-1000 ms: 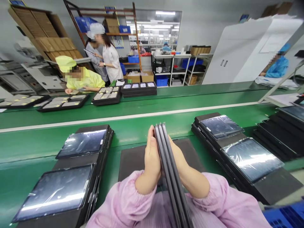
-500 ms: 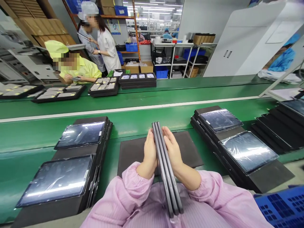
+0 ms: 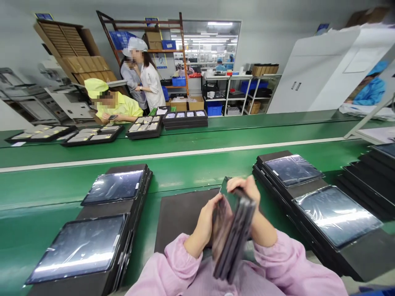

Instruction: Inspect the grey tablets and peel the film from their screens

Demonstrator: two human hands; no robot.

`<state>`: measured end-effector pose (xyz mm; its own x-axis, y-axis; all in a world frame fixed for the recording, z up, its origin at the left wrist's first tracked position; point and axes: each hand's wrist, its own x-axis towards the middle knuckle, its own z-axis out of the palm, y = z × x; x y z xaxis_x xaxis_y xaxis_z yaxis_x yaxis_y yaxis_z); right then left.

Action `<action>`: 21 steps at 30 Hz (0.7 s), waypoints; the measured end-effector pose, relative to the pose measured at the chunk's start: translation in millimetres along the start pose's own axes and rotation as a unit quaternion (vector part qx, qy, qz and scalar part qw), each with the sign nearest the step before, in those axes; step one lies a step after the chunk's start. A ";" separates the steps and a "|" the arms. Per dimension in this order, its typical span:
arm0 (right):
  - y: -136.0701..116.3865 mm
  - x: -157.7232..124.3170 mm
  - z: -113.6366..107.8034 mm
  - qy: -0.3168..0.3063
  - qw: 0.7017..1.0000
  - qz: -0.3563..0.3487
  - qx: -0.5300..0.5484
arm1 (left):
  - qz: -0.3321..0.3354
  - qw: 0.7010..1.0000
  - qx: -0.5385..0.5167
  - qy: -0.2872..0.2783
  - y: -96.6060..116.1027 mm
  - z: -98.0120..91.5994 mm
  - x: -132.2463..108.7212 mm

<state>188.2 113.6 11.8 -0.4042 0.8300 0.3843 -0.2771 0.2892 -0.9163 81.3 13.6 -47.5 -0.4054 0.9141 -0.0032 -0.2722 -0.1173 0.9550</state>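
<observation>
In the head view, half a second ago we pressed the stack of tablets (image 3: 234,234) edge-up between flat palms. Now it has tipped over to the right and is blurred, so it is turning in our hands and has not been laid down. Our left hand (image 3: 206,224) holds its left face and our right hand (image 3: 247,193) clasps the far end. The stack hangs above the dark mat (image 3: 179,213) on the tabletop (image 3: 191,172), its long axis running near to far.

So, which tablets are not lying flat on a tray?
The stack of tablets held between left hand and right hand; the others lie flat on black trays.
</observation>
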 end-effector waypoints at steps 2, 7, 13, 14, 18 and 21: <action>0.9 20.6 -16.2 0.072 0.995 0.027 0.066 | 0.082 0.984 0.093 -0.129 12.9 -14.0 -3.9; -1.5 51.1 -27.8 0.125 0.987 0.024 0.098 | 0.243 0.931 0.257 -0.093 37.3 -11.4 -8.7; -38.0 35.0 -13.6 0.070 0.989 0.099 0.091 | 0.036 0.991 0.107 0.071 54.1 1.0 -30.8; -43.2 29.0 -14.4 0.032 0.990 0.116 0.066 | -0.019 0.995 0.041 0.086 58.6 -0.1 -35.9; -48.4 11.9 -25.8 -0.056 0.975 0.145 -0.159 | -0.174 0.964 -0.149 0.136 72.7 -3.9 -52.5; -43.9 11.1 -31.1 -0.103 0.945 0.117 -0.287 | -0.165 0.958 -0.155 0.175 73.4 -4.7 -58.5</action>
<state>222.9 124.9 52.7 -0.5734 0.8098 0.1243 0.3345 0.3699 -0.8668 81.0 -50.3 21.3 -0.5052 0.7414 -0.4416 -0.6606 -0.0030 0.7508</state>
